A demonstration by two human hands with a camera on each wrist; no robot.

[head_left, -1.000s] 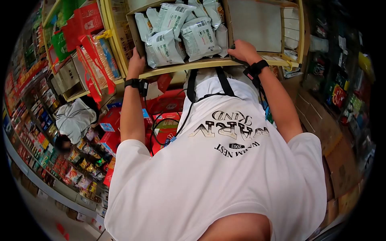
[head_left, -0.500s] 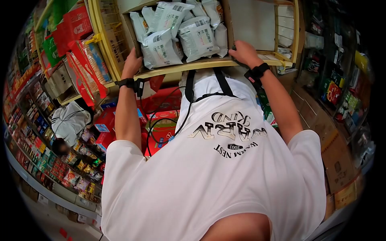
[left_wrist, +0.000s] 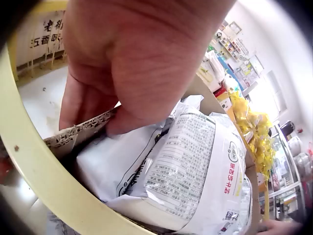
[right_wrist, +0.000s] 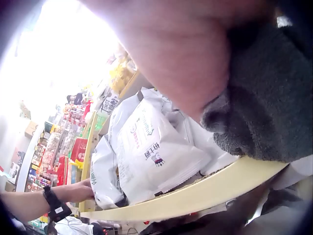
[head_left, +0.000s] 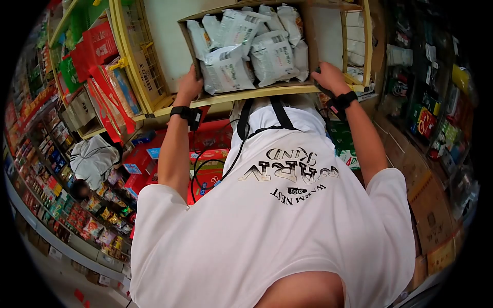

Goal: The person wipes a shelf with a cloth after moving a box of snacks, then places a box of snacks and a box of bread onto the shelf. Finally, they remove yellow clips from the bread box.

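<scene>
A cardboard box point(head_left: 312, 37) full of white printed packets point(head_left: 229, 71) sits on a yellow-framed shelf, behind its front rail point(head_left: 257, 94). My left hand point(head_left: 189, 85) grips the box's near left corner. In the left wrist view its thumb lies inside the torn cardboard edge point(left_wrist: 80, 130), with the other fingers outside. At the opposite side, my right hand point(head_left: 332, 79) holds a dark grey cloth point(right_wrist: 269, 98) against the box's near right corner. The fingertips of that hand are hidden by the cloth.
A white shelf panel point(head_left: 163, 36) shows left of the box, beside a yellow wire divider point(head_left: 146, 61). Red gift boxes point(head_left: 213, 134) stand below the shelf. Cardboard cartons point(head_left: 431, 215) line the right side. Another person in white point(head_left: 94, 160) is at the left, near stocked snack shelves.
The box has slid right along the shelf with both hands on it. White panel now shows on its left, and the space on its right has narrowed.
</scene>
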